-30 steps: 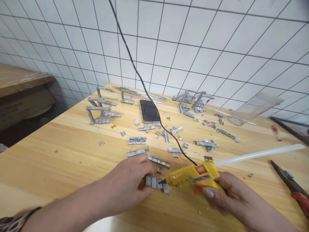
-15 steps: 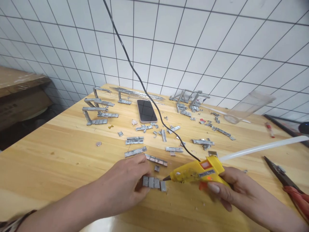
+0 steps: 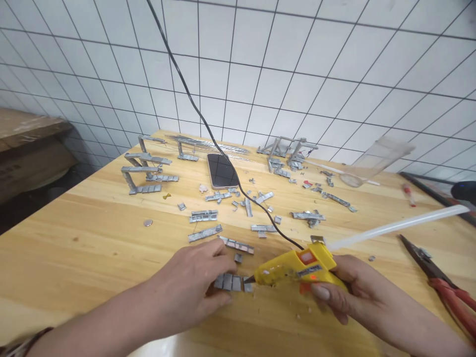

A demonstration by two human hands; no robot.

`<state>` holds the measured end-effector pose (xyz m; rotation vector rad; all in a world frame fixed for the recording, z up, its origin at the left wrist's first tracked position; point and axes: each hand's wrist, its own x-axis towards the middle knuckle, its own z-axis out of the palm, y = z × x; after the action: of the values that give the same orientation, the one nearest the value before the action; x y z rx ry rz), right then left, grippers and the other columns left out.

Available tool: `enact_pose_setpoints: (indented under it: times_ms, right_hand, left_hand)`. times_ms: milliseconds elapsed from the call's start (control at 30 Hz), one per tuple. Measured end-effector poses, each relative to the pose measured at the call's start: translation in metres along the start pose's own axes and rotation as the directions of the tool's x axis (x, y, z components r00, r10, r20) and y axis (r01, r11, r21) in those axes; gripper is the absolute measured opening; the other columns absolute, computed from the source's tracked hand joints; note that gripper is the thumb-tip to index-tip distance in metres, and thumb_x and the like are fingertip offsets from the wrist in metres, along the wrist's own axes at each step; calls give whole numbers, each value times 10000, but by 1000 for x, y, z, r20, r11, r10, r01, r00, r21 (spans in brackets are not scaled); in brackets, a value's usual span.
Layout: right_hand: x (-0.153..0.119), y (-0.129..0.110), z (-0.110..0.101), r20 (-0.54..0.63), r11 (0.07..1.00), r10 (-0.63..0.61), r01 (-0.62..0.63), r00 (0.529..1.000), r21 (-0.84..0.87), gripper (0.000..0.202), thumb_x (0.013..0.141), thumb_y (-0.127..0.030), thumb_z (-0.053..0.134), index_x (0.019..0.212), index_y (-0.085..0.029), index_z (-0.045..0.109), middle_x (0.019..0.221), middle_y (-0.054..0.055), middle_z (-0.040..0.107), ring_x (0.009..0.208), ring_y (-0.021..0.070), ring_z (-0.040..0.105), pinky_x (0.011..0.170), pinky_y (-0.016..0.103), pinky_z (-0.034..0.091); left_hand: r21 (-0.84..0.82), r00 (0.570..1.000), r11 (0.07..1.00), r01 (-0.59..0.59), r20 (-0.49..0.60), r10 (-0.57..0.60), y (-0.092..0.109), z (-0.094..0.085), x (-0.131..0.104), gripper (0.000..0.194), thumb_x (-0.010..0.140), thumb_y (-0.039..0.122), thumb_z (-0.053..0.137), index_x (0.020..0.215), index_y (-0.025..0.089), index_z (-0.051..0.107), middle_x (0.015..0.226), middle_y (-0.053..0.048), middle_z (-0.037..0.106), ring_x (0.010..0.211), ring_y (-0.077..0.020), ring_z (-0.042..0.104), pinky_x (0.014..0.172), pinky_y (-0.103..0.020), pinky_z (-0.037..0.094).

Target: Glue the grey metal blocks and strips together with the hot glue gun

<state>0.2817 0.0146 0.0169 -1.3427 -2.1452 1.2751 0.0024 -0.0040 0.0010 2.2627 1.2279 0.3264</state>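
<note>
My left hand has its fingers closed on the left end of a short row of grey pieces lying on the wooden table. Held in my right hand is a yellow glue gun, with a white glue stick out of its back. The dark nozzle touches or hovers just over the gap near the row's right end; which one I cannot tell. A small grey square and a longer grey strip lie just behind the row.
A black cable hangs across the middle to the gun. Behind are a phone, grey frames at left, more frames at back right, scattered grey strips, a clear plastic cup, and red-handled scissors at right.
The nozzle has shifted from behind the row onto the gap near its right end, where the last piece now sits. The whole view has shifted slightly.
</note>
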Motion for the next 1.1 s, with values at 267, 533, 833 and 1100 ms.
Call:
enact_pose_setpoints:
  times_ms: [267, 533, 833, 1100]
  right_hand:
    - [4, -5, 3, -24, 996, -42, 40, 999, -82, 312, 842, -434, 530, 658, -197, 615, 542, -20, 525, 478, 134, 487, 426, 219, 418]
    - [2, -2, 5, -82, 996, 34, -27, 996, 81, 331, 790, -493, 596, 645, -199, 646, 540, -18, 507, 475, 130, 458, 428, 231, 402]
    - [-6, -9, 10, -234, 911, 134, -27, 963, 411, 442, 730, -572, 630, 486, -205, 594, 526, 16, 535, 535, 174, 518, 483, 266, 406]
    - [-1, -5, 20, -198, 877, 155, -43, 968, 478, 427, 753, -598, 602, 660, -185, 660, 499, -13, 547, 451, 136, 489, 536, 276, 384]
  left_hand:
    - [9, 996, 998, -67, -62, 67, -4, 9, 0, 161, 796, 172, 549, 912, 244, 633, 858, -19, 562, 807, -172, 545, 721, -263, 449]
    - [-82, 997, 996, -19, -76, 13, 0, 5, 1, 143, 760, 122, 533, 840, 203, 619, 834, -24, 542, 772, -166, 523, 672, -264, 416]
    - [-620, 968, 768, 160, -54, -246, 1, 4, 5, 108, 781, 258, 605, 867, 193, 610, 770, 11, 547, 665, -125, 490, 603, -240, 392]
    - [-817, 961, 565, 116, -51, -271, -4, 9, 2, 306, 740, 401, 684, 960, 196, 625, 777, 9, 558, 666, -120, 486, 623, -247, 393]
